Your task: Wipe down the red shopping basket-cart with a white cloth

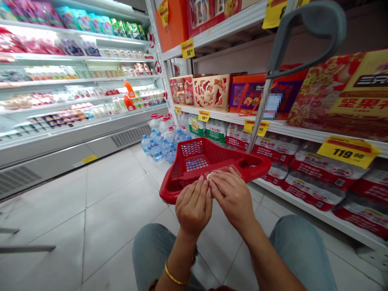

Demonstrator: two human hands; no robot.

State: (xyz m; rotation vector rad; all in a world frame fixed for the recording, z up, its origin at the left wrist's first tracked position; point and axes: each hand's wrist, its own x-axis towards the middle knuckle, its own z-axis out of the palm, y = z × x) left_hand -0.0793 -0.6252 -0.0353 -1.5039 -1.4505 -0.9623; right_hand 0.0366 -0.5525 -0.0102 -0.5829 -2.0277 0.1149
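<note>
A red plastic shopping basket stands in front of me, with perforated walls and a long metal pull rod ending in a grey loop handle. My left hand is closed at the basket's near rim, fingers pressed together and pointing up. Beside it, my right hand is also closed, and the fingertips of both hands meet. A small whitish thing shows between the fingertips; its kind is too small to tell. Behind the right fingers, a clear flat panel lies on the basket's rim.
Large water bottles stand on the tiled floor beyond the basket. To the right, a white shelf holds gift boxes and shrink-wrapped bottle packs. An open refrigerated display runs along the left. My knees flank my arms.
</note>
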